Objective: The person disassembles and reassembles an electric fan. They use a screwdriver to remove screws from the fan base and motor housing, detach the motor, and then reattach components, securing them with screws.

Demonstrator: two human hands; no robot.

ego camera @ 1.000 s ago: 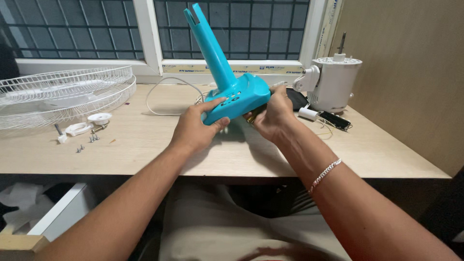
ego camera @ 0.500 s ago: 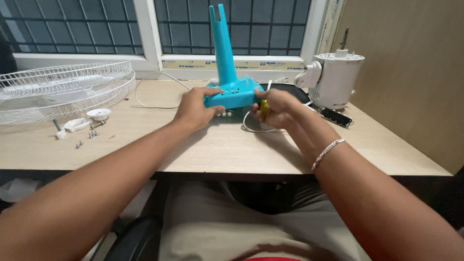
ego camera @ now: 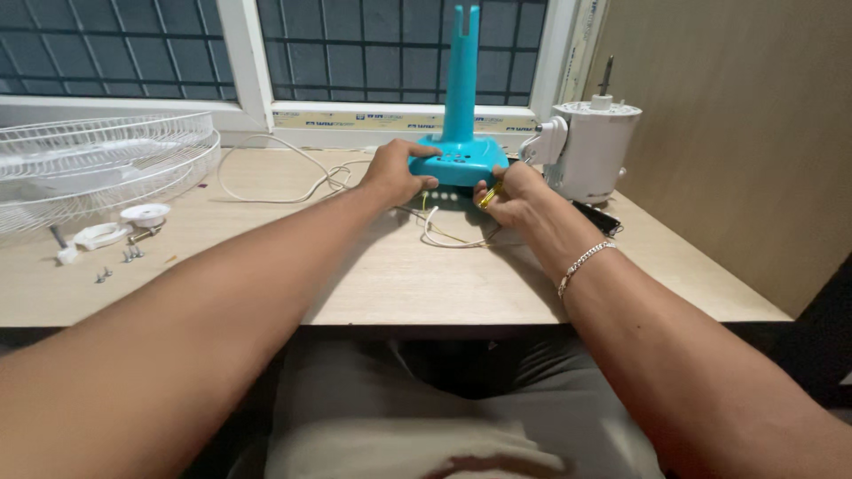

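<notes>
A turquoise fan stand stands upright on its base at the back of the wooden table, its column pointing up in front of the window. My left hand grips the base's left edge. At the base's front right corner, my right hand is closed around a small yellow tool. Thin white and yellow wires trail out from under the base onto the table.
A white fan motor housing with a metal shaft stands right of the stand, a black object beside it. A white wire fan grille lies at left, with a white cap, loose screws and a white cord. A wooden panel closes the right side.
The turquoise stand was tilted and held up off the table; it now stands upright on its base. Both hands have stayed on it and moved away from me.
</notes>
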